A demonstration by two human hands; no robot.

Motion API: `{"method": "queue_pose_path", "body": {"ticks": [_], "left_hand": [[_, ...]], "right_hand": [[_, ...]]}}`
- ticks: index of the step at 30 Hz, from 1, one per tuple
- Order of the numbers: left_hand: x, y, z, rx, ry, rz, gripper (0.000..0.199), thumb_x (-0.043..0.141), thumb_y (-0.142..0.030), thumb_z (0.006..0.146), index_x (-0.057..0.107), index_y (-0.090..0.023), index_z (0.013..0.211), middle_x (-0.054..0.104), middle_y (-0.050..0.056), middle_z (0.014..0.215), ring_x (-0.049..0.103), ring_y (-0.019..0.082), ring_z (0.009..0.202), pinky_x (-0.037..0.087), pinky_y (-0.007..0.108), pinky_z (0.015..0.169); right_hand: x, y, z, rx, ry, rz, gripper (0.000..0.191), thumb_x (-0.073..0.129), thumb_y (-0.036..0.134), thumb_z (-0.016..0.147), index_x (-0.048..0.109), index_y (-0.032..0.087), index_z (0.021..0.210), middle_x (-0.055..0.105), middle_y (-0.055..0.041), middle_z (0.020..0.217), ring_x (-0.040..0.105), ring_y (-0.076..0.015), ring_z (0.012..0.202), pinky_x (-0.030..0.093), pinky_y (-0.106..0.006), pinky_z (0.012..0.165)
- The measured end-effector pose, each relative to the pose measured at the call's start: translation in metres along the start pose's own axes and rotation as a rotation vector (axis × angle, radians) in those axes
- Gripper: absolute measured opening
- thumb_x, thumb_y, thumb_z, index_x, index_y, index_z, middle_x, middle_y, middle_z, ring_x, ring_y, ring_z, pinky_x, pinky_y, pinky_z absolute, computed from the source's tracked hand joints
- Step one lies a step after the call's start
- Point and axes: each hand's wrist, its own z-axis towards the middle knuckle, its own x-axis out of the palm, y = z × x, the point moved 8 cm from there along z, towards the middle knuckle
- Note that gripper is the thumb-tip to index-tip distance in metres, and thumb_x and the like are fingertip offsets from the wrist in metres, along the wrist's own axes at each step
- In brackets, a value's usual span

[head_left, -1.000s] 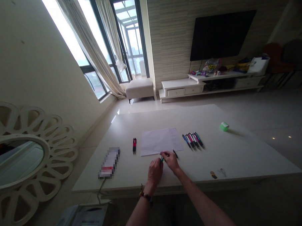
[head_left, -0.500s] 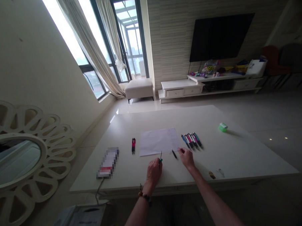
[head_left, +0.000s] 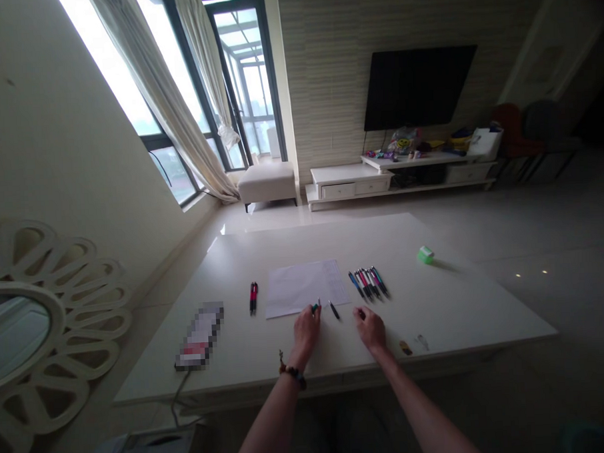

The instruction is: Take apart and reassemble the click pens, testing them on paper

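Note:
My left hand [head_left: 307, 328], with a beaded bracelet on the wrist, is closed on a small green pen part [head_left: 314, 309] near the paper's lower edge. To its right, a short black pen piece [head_left: 334, 310] lies on the table. My right hand [head_left: 370, 326] rests curled at the table, right of that piece; whatever its fingers hold, if anything, is hidden. A white sheet of paper [head_left: 299, 287] lies beyond my hands. Several pens [head_left: 368, 284] are side by side right of the paper, and red and black pens [head_left: 254, 298] lie to its left.
On the white table [head_left: 486, 312] are a blurred-out phone [head_left: 199, 336] with a cable at the left, a green box [head_left: 425, 254] at the right, and small items [head_left: 405, 347] near the front edge. A round mirror [head_left: 16, 332] stands at the left.
The view has shifted, so the table sits further left. My right hand has drawn back from the paper's corner and is more curled. The thin item in my left hand shows less length.

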Motion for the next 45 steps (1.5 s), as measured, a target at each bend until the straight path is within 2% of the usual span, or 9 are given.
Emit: {"method": "queue_pose_path", "body": {"ticks": [7,14,19,24,30,34,37,42,45], "left_hand": [[-0.014,0.018,0.012,-0.161,-0.074,-0.095,0.025,0.038,-0.03,0.088,0.059,-0.016,0.088,0.066,0.01,0.087,0.06,0.017,0.082,0.036,0.025,0.067],[-0.033,0.034,0.007,-0.257,-0.112,-0.078,0.038,0.032,-0.038,0.089,0.062,-0.017,0.079,0.067,0.011,0.079,0.061,0.019,0.07,0.034,0.027,0.06],[-0.061,0.076,-0.02,-0.315,-0.224,-0.022,0.037,0.027,-0.036,0.09,0.058,-0.019,0.08,0.065,0.008,0.078,0.057,0.017,0.065,0.031,0.026,0.057],[-0.089,0.121,-0.047,-0.284,-0.294,0.272,0.035,0.028,-0.035,0.089,0.057,-0.017,0.079,0.062,0.008,0.077,0.055,0.02,0.077,0.032,0.029,0.065],[-0.097,0.144,-0.061,-0.314,-0.273,0.429,0.031,0.033,-0.036,0.087,0.056,-0.017,0.079,0.06,0.008,0.085,0.053,0.023,0.085,0.032,0.032,0.068],[-0.094,0.141,-0.06,-0.297,-0.269,0.467,0.03,0.031,-0.036,0.088,0.055,-0.018,0.082,0.058,0.008,0.087,0.052,0.023,0.086,0.033,0.033,0.069],[-0.084,0.126,-0.055,-0.259,-0.229,0.436,0.027,0.033,-0.033,0.088,0.054,-0.017,0.085,0.058,0.007,0.087,0.052,0.022,0.084,0.033,0.032,0.069],[-0.047,0.056,-0.042,0.004,-0.216,0.195,0.029,0.032,-0.037,0.09,0.053,-0.019,0.096,0.057,0.006,0.09,0.052,0.019,0.086,0.035,0.029,0.074],[-0.025,0.024,-0.037,0.049,-0.197,0.18,0.026,0.042,-0.041,0.086,0.053,-0.02,0.097,0.056,0.006,0.092,0.05,0.02,0.086,0.035,0.03,0.073]], "right_hand": [[-0.002,-0.001,0.001,0.029,0.003,0.012,0.036,0.037,0.036,0.084,0.067,0.018,0.077,0.07,-0.0098,0.077,0.062,-0.0188,0.067,0.034,-0.024,0.058],[-0.004,-0.001,0.0,0.038,-0.005,0.023,0.037,0.036,0.036,0.084,0.068,0.017,0.079,0.07,-0.0101,0.077,0.062,-0.0185,0.067,0.034,-0.024,0.058],[-0.001,-0.005,0.001,0.046,-0.006,0.052,0.038,0.036,0.038,0.084,0.067,0.017,0.078,0.07,-0.0108,0.077,0.062,-0.0198,0.068,0.035,-0.024,0.058],[-0.003,-0.012,0.001,0.069,-0.041,0.172,0.045,0.03,0.042,0.086,0.066,0.015,0.083,0.069,-0.0122,0.077,0.062,-0.0208,0.067,0.037,-0.025,0.059],[-0.005,-0.014,0.002,0.076,-0.073,0.149,0.052,0.024,0.046,0.087,0.065,0.015,0.081,0.068,-0.0138,0.072,0.06,-0.0227,0.064,0.036,-0.026,0.057],[-0.002,-0.016,0.003,0.077,-0.063,0.107,0.052,0.024,0.046,0.087,0.065,0.016,0.079,0.068,-0.014,0.071,0.06,-0.0225,0.064,0.034,-0.026,0.056],[-0.002,-0.015,0.003,0.075,-0.063,0.098,0.05,0.025,0.045,0.087,0.065,0.016,0.08,0.068,-0.0138,0.073,0.06,-0.022,0.064,0.034,-0.025,0.055],[-0.002,-0.013,0.002,0.066,-0.053,0.089,0.047,0.026,0.044,0.087,0.064,0.016,0.08,0.068,-0.0124,0.073,0.06,-0.0214,0.064,0.034,-0.025,0.055],[-0.004,-0.013,0.001,0.064,-0.06,0.078,0.047,0.026,0.044,0.087,0.064,0.017,0.08,0.069,-0.012,0.074,0.061,-0.0211,0.065,0.034,-0.025,0.056]]}}
